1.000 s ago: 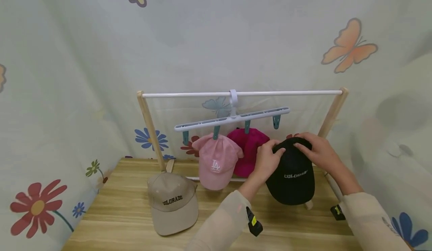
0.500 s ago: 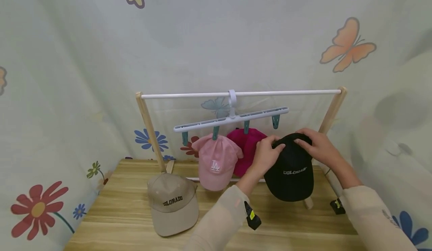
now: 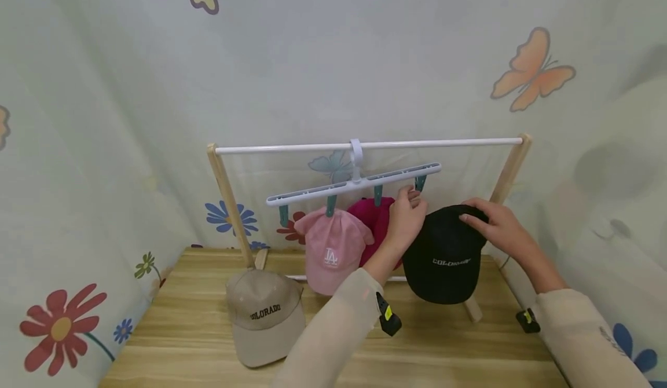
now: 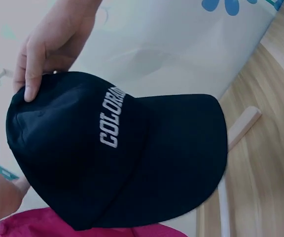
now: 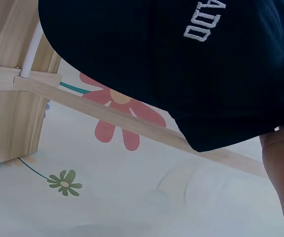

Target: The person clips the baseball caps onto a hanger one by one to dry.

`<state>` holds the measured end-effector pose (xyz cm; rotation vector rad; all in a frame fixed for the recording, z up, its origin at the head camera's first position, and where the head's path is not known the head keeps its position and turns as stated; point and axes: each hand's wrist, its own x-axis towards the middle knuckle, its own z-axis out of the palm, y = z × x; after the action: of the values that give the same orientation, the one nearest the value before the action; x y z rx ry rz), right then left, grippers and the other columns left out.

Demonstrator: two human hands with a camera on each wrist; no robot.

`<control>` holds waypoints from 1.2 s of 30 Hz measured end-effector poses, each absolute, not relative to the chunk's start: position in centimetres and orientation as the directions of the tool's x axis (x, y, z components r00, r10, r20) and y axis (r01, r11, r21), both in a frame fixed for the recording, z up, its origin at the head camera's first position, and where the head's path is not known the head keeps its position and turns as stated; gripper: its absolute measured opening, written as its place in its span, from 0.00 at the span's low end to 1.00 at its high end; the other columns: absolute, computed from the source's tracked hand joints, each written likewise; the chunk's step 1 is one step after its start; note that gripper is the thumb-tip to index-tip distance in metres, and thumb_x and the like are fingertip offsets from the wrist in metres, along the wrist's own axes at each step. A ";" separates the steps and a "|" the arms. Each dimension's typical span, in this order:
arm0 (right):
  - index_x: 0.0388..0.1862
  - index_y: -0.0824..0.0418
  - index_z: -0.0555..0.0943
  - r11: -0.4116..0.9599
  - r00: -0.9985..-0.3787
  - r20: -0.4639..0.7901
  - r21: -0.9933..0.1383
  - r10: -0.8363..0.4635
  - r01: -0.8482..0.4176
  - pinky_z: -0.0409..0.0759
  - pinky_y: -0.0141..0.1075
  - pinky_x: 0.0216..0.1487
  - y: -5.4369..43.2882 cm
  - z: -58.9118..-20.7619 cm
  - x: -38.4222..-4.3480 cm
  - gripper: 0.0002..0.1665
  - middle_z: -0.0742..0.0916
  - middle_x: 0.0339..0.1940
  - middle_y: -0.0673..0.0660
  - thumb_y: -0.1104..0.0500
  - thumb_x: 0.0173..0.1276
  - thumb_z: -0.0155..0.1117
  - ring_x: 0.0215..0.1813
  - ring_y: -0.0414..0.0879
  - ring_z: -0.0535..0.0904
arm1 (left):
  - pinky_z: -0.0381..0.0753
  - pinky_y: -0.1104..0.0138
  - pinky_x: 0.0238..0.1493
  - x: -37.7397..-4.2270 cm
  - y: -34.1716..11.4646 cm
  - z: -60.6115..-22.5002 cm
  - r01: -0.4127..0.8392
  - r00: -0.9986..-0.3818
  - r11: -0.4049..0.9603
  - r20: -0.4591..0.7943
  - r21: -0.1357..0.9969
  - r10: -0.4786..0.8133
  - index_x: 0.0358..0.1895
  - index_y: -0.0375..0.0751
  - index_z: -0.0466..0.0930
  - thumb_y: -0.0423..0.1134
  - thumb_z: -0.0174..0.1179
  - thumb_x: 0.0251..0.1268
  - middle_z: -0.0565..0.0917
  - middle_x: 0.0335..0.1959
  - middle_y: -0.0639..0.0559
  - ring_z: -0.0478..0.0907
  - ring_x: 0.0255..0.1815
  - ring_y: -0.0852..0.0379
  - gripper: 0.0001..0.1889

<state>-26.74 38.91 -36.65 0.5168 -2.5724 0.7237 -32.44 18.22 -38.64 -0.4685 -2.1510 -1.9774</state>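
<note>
My right hand (image 3: 492, 226) grips the crown of a black baseball cap (image 3: 443, 260) with white "COLORADO" lettering, thumb in front and brim hanging down. My left hand (image 3: 406, 220) is off the cap and up at the green clip (image 3: 420, 183) on the right end of the white hanger (image 3: 401, 175). That clip tilts at its fingertips, and in the left wrist view it shows between thumb and fingers. A pink cap (image 3: 333, 249) hangs from another clip (image 3: 331, 205). The magenta cap (image 3: 367, 214) behind my left wrist hangs below a third clip (image 3: 378, 195).
The hanger hooks over the white rail (image 3: 443, 143) of a wooden-legged rack (image 3: 229, 202). A beige cap (image 3: 266, 313) lies on the wooden table (image 3: 443, 359) at the left. Another green clip (image 3: 283, 215) hangs at the hanger's left end. A patterned curtain stands behind.
My left hand has let go of the black cap and moved up to the right-end clip, which now tilts. The right hand keeps the cap, which has shifted slightly left and up.
</note>
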 end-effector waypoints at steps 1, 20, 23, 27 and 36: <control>0.50 0.59 0.84 0.794 -0.847 0.478 -0.409 -0.234 -0.450 0.78 0.35 0.46 38.9 -36.6 -26.7 0.09 0.89 0.45 0.58 0.59 0.75 0.64 0.45 0.40 0.81 | 0.81 0.66 0.57 -32.6 18.4 -38.4 0.346 -0.936 0.060 0.340 0.936 0.091 0.68 0.33 0.69 0.39 0.56 0.74 0.82 0.61 0.45 0.84 0.57 0.55 0.24; 0.51 0.56 0.84 0.784 -0.858 0.467 -0.442 -0.213 -0.435 0.77 0.29 0.48 38.4 -36.8 -26.2 0.09 0.89 0.48 0.56 0.57 0.76 0.63 0.47 0.33 0.80 | 0.76 0.53 0.66 -37.7 19.7 -37.2 0.313 -0.950 -0.032 0.312 0.949 -0.031 0.67 0.33 0.68 0.35 0.62 0.72 0.74 0.67 0.37 0.74 0.67 0.40 0.24; 0.52 0.56 0.84 0.774 -0.860 0.464 -0.458 -0.212 -0.437 0.76 0.25 0.49 38.3 -36.8 -26.2 0.10 0.89 0.49 0.56 0.57 0.76 0.63 0.48 0.34 0.80 | 0.79 0.53 0.61 -38.4 19.6 -36.9 0.295 -0.954 -0.069 0.290 0.953 -0.074 0.61 0.30 0.73 0.36 0.64 0.71 0.79 0.60 0.36 0.79 0.60 0.42 0.21; 0.53 0.56 0.84 0.769 -0.864 0.456 -0.468 -0.212 -0.436 0.76 0.25 0.49 38.1 -36.9 -26.4 0.11 0.89 0.49 0.56 0.56 0.76 0.64 0.48 0.37 0.81 | 0.82 0.55 0.56 -38.8 19.4 -36.7 0.252 -0.965 -0.088 0.244 0.964 -0.094 0.59 0.30 0.76 0.39 0.64 0.72 0.82 0.55 0.37 0.82 0.55 0.45 0.20; 0.54 0.59 0.84 0.777 -0.874 0.438 -0.467 -0.211 -0.422 0.80 0.41 0.53 37.8 -37.0 -26.7 0.12 0.88 0.51 0.59 0.57 0.76 0.63 0.52 0.54 0.83 | 0.83 0.60 0.44 -38.1 19.3 -36.8 0.204 -0.979 -0.089 0.200 0.975 -0.048 0.49 0.33 0.81 0.47 0.68 0.67 0.86 0.41 0.44 0.83 0.39 0.53 0.20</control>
<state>-26.66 37.81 -37.01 0.4827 -2.6077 0.8078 -38.07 19.29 -36.84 -0.1728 -1.9961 -2.1925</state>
